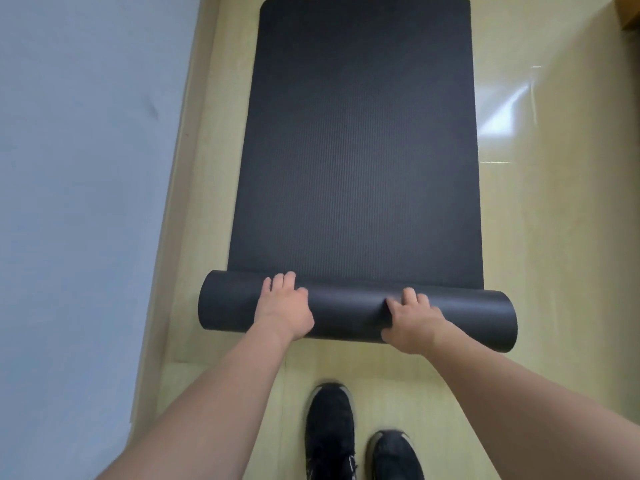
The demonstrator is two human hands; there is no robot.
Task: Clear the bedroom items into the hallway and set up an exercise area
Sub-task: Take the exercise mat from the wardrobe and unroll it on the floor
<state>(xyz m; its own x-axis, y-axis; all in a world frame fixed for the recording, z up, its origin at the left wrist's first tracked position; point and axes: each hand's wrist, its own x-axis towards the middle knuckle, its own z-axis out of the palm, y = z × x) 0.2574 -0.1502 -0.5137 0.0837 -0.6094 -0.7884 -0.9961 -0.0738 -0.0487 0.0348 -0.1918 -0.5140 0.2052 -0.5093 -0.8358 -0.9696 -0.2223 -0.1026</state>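
Observation:
A dark grey exercise mat [360, 150] lies flat on the pale floor and stretches away from me. Its near end is still a roll [346, 315] lying crosswise in front of my feet. My left hand [284, 306] lies on top of the roll's left part, fingers draped over its far side. My right hand [412, 320] rests on the roll's right part, fingers curved over the top. Both hands press on the roll from above.
A light blue-grey wall [86, 202] runs along the left, close to the mat's left edge. My two black shoes [360, 441] stand just behind the roll. Glossy floor [554, 220] lies open to the right. A brown wooden corner [628, 12] shows at top right.

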